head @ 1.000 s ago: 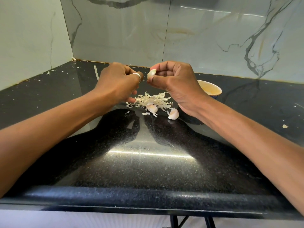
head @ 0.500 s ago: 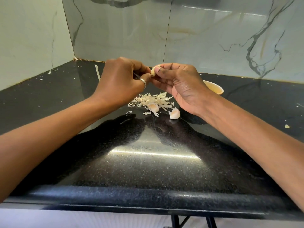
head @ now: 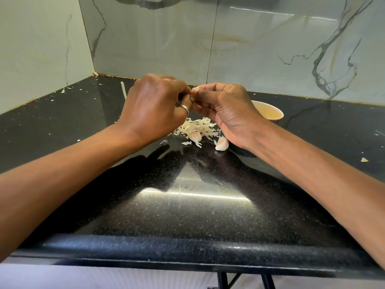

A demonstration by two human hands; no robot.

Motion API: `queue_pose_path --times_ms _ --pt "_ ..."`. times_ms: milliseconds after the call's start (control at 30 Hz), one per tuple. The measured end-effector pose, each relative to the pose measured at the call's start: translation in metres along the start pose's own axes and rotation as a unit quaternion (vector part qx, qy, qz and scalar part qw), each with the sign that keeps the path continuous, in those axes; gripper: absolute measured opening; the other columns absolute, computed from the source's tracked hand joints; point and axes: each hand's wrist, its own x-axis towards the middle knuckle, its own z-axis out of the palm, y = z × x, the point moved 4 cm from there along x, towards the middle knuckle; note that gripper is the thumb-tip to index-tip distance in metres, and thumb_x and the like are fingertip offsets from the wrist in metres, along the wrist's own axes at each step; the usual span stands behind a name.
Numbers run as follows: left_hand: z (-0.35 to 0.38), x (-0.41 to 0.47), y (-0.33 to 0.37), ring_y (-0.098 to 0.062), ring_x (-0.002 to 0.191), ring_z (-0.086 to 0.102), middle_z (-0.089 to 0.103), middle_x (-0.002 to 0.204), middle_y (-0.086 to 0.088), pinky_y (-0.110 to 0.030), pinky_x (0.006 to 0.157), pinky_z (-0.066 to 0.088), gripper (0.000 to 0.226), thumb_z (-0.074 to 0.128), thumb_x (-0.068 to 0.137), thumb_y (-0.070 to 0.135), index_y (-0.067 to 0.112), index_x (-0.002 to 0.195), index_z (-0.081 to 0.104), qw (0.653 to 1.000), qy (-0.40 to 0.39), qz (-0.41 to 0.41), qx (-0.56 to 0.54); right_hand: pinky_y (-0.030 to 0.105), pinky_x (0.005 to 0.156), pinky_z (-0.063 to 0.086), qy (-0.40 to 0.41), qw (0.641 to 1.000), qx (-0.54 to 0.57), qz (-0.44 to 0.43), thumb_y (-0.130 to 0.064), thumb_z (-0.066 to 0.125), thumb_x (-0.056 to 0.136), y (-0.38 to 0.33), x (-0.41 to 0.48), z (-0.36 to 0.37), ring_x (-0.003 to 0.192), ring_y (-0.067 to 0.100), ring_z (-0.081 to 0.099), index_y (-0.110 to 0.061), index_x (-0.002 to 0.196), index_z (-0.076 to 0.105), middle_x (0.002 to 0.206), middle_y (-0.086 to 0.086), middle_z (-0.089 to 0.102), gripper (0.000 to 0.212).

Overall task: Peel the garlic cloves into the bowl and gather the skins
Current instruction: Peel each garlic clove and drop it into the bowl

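Contact is new: left hand (head: 154, 107) and right hand (head: 227, 110), apart a second ago, both pinch the garlic clove (head: 195, 88). Only its pale tip shows, pointing up.

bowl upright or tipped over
Upright. The bowl stands on the counter with its rim facing up, its left part hidden behind the right hand.

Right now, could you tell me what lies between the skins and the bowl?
In the head view, the right hand hangs above the counter between skins and bowl.
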Motion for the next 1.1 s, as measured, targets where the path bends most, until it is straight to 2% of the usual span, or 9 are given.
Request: queue_pose_path --times_ms 133,233,433,600,800,967,1100 --pt "0.0 0.001 -0.002 -0.028 0.069 0.064 0.072 0.082 -0.006 -0.042 0.063 0.055 0.033 0.052 0.093 0.034 0.012 0.095 0.076 1.0 0.005 -0.011 -0.007 0.024 0.071 0.061 -0.003 1.0 0.017 0.005 0.005 0.071 0.088 -0.001 0.001 0.001 0.074 0.017 0.069 0.017 0.11 0.064 0.085 0.016 0.071 0.026" --pt "0.001 0.002 -0.003 -0.024 0.069 0.062 0.069 0.08 -0.001 -0.04 0.064 0.054 0.03 0.053 0.093 0.034 0.013 0.093 0.074 0.999 0.009 -0.024 -0.02 0.025 0.071 0.061 -0.008 1.0 0.02 0.011 0.007 0.069 0.089 -0.002 0.001 0.001 0.073 0.018 0.069 0.017 0.107 0.065 0.081 0.015 0.071 0.022" --pt "-0.002 0.005 -0.011 -0.017 0.067 0.056 0.064 0.076 0.003 -0.03 0.064 0.045 0.017 0.061 0.093 0.023 0.011 0.093 0.073 0.998 0.025 -0.043 -0.024 0.032 0.078 0.063 -0.004 0.999 0.034 0.021 0.011 0.061 0.09 -0.002 0.001 -0.002 0.081 0.027 0.071 0.015 0.107 0.065 0.09 0.023 0.071 0.018" --pt "-0.002 0.005 -0.015 -0.019 0.068 0.058 0.061 0.074 0.005 -0.035 0.066 0.05 0.017 0.062 0.092 0.026 0.013 0.091 0.073 0.997 0.028 -0.069 -0.023 0.03 0.077 0.063 -0.002 0.999 0.033 0.023 0.011 0.058 0.091 -0.003 0.001 -0.003 0.078 0.025 0.072 0.016 0.113 0.063 0.092 0.024 0.071 0.023" --pt "-0.002 0.005 -0.019 -0.025 0.067 0.062 0.063 0.069 0.002 -0.037 0.067 0.054 0.025 0.058 0.089 0.038 0.018 0.081 0.07 0.994 0.028 -0.105 -0.006 0.03 0.075 0.062 0.001 0.999 0.034 0.022 0.011 0.057 0.09 -0.004 0.001 -0.003 0.078 0.025 0.072 0.013 0.108 0.065 0.09 0.022 0.071 0.02" --pt "-0.001 0.005 -0.012 -0.015 0.075 0.064 0.065 0.083 0.011 -0.041 0.073 0.058 0.017 0.065 0.084 0.03 0.021 0.097 0.071 0.997 0.0 -0.07 -0.038 0.03 0.077 0.063 0.001 0.999 0.048 0.021 0.01 0.061 0.091 -0.005 0.0 -0.002 0.078 0.025 0.071 0.012 0.102 0.066 0.092 0.023 0.07 0.013" --pt "-0.001 0.004 -0.005 -0.012 0.071 0.065 0.072 0.083 0.007 -0.038 0.069 0.058 0.024 0.064 0.087 0.038 0.021 0.097 0.076 0.997 -0.003 -0.037 -0.061 0.029 0.076 0.063 -0.005 0.999 0.046 0.019 0.005 0.067 0.091 -0.004 0.001 -0.002 0.075 0.021 0.071 0.016 0.113 0.063 0.086 0.016 0.073 0.024"
